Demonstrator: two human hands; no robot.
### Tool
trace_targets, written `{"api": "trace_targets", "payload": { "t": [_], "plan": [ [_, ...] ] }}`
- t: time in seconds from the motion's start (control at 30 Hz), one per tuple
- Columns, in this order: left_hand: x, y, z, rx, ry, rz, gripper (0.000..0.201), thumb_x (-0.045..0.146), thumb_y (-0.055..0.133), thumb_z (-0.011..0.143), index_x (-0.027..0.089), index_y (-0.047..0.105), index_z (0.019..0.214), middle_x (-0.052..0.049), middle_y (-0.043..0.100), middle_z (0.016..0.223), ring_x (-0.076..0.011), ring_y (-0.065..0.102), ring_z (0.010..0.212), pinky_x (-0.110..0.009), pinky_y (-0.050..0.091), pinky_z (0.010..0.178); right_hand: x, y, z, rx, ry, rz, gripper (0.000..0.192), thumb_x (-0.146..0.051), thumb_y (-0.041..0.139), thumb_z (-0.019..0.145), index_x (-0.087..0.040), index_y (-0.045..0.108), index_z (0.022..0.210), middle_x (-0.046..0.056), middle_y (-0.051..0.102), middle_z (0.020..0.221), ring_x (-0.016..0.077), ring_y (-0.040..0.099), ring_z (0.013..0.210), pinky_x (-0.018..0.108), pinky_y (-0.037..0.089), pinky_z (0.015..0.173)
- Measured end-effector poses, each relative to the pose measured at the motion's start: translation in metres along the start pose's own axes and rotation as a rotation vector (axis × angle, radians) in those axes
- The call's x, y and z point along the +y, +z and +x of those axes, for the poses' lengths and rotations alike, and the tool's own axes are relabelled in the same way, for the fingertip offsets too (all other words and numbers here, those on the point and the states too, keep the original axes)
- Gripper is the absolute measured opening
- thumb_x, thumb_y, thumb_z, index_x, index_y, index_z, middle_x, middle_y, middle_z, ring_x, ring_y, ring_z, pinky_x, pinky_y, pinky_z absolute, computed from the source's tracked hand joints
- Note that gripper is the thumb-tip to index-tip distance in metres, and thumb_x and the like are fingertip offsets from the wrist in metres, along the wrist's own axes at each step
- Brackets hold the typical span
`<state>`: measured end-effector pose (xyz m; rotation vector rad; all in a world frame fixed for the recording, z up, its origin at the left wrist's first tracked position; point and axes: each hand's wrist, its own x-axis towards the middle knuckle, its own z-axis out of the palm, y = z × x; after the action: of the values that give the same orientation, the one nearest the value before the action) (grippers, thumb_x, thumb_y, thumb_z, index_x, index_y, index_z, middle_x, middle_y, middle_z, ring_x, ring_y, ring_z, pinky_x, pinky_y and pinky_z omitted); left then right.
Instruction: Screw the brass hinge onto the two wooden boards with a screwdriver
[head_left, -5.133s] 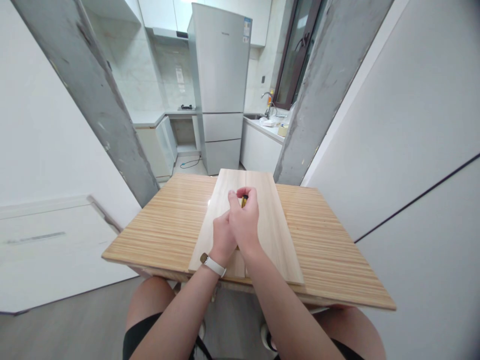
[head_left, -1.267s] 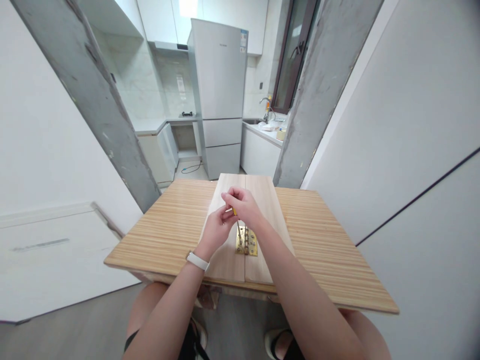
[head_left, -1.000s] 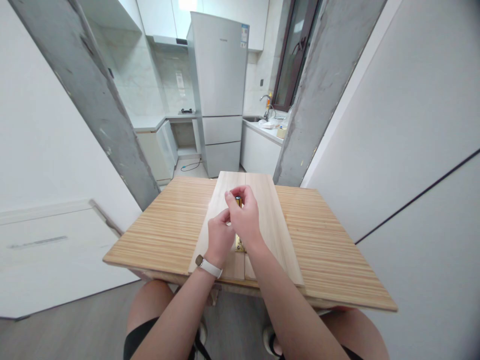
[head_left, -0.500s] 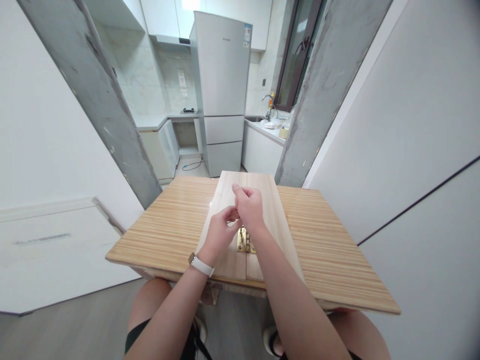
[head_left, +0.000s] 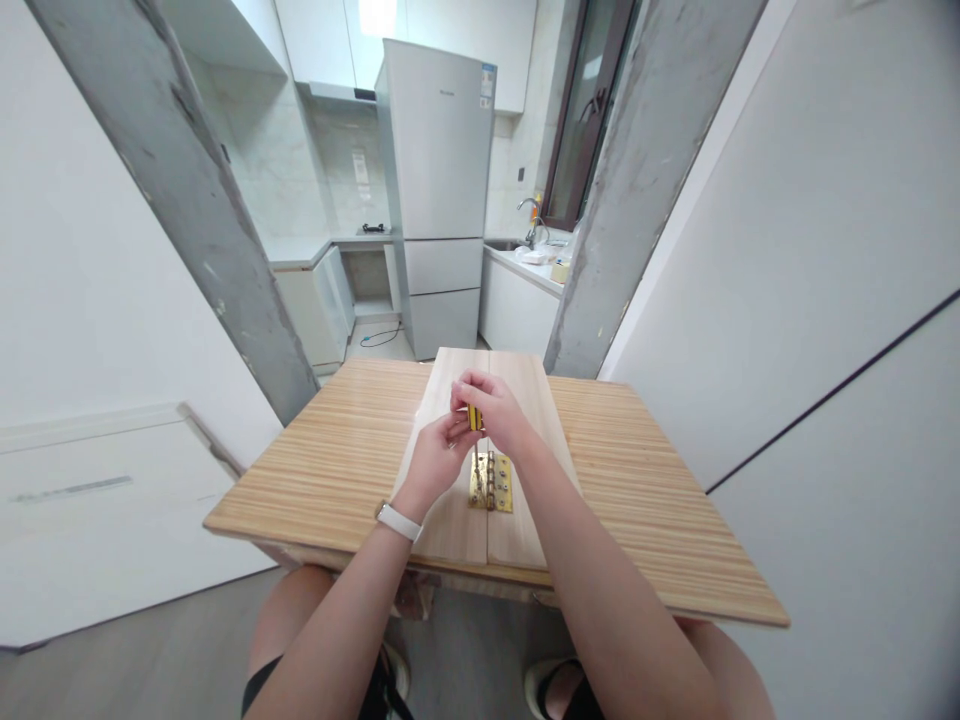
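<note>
A screwdriver (head_left: 475,417) with a yellow and black handle stands nearly upright, its thin shaft pointing down at the left leaf of a brass hinge (head_left: 503,486). My right hand (head_left: 498,411) is closed round the top of the handle. Just below and to the left, my left hand (head_left: 435,456) pinches the lower handle or the top of the shaft; its fingertips partly hide the spot. The hinge lies flat across the seam between two pale wooden boards (head_left: 450,535), with screws in its right leaf. Whether the screwdriver's tip sits in a screw is too small to tell.
Under the boards is a wood-grain table (head_left: 637,480) with a pointed front right corner. My knees are beneath its front edge. Beyond the table stand a grey fridge (head_left: 439,150) and a sink counter (head_left: 521,285). White panels flank both sides.
My right hand has turned and shifted slightly left on the screwdriver, so its handle and shaft now show. More of the hinge is uncovered. The view has shifted a little.
</note>
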<state>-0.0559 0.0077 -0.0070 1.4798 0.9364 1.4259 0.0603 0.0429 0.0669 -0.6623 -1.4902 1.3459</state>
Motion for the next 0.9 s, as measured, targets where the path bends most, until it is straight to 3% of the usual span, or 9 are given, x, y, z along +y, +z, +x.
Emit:
{"api": "trace_targets", "payload": {
  "t": [0.13,0.27,0.43,0.57,0.67,0.73,0.9],
  "plan": [
    [0.008,0.008,-0.008,0.102,0.032,0.101,0.017,0.017,0.07,0.085,0.014,0.074,0.101,-0.011,0.079,0.103,-0.0244,0.075,0.098,-0.033,0.059,0.086,0.008,0.013,-0.017,0.33,-0.159,-0.156,0.023,-0.041,0.07,0.087,-0.022,0.058,0.087,0.0,0.06,0.084,0.0158,0.057,0.08,0.028,0.046,0.075],
    [0.012,0.019,-0.019,0.266,0.062,0.28,0.016,0.014,0.067,0.083,0.017,0.075,0.097,-0.007,0.079,0.091,-0.0213,0.072,0.084,-0.029,0.056,0.078,0.004,0.032,-0.032,0.585,-0.147,-0.196,0.02,-0.039,0.065,0.091,-0.023,0.054,0.093,0.002,0.061,0.09,0.0185,0.059,0.086,0.031,0.047,0.08],
    [0.001,0.022,-0.023,0.299,0.044,0.636,0.013,0.02,0.062,0.09,0.017,0.075,0.088,-0.006,0.073,0.073,-0.019,0.062,0.063,-0.029,0.045,0.062,0.001,0.057,-0.037,0.708,-0.116,-0.315,0.02,-0.038,0.062,0.093,-0.024,0.049,0.092,0.001,0.056,0.089,0.0192,0.054,0.085,0.033,0.043,0.082],
    [-0.002,0.017,-0.019,0.267,0.07,0.615,0.015,0.017,0.061,0.09,0.017,0.076,0.094,-0.007,0.075,0.082,-0.0196,0.065,0.07,-0.029,0.046,0.065,0.006,0.062,-0.032,0.734,-0.13,-0.382,0.025,-0.041,0.056,0.097,-0.024,0.042,0.084,-0.002,0.047,0.078,0.017,0.047,0.075,0.032,0.039,0.074],
    [0.001,0.01,-0.017,0.168,0.069,0.488,0.02,0.016,0.061,0.088,0.016,0.074,0.104,-0.008,0.078,0.095,-0.0201,0.068,0.08,-0.028,0.05,0.072,0.01,0.054,-0.024,0.713,-0.139,-0.379,0.035,-0.044,0.054,0.098,-0.024,0.039,0.074,-0.005,0.04,0.068,0.0149,0.04,0.065,0.031,0.034,0.064],
    [0.001,0.005,-0.017,0.073,0.053,0.353,0.023,0.012,0.065,0.084,0.015,0.072,0.105,-0.009,0.078,0.099,-0.0208,0.07,0.087,-0.028,0.053,0.077,0.011,0.044,-0.017,0.611,-0.109,-0.318,0.043,-0.048,0.053,0.098,-0.024,0.036,0.066,-0.006,0.035,0.06,0.0133,0.036,0.058,0.03,0.029,0.058],
    [-0.006,-0.004,-0.011,-0.068,0.004,-0.068,0.033,0.018,0.07,0.087,0.015,0.063,0.12,-0.013,0.074,0.12,-0.0248,0.07,0.113,-0.035,0.056,0.095,0.002,0.019,0.0,0.044,0.094,-0.137,0.055,-0.055,0.064,0.09,-0.022,0.039,0.053,-0.006,0.033,0.048,0.0096,0.029,0.046,0.029,0.021,0.049]
  ]
}}
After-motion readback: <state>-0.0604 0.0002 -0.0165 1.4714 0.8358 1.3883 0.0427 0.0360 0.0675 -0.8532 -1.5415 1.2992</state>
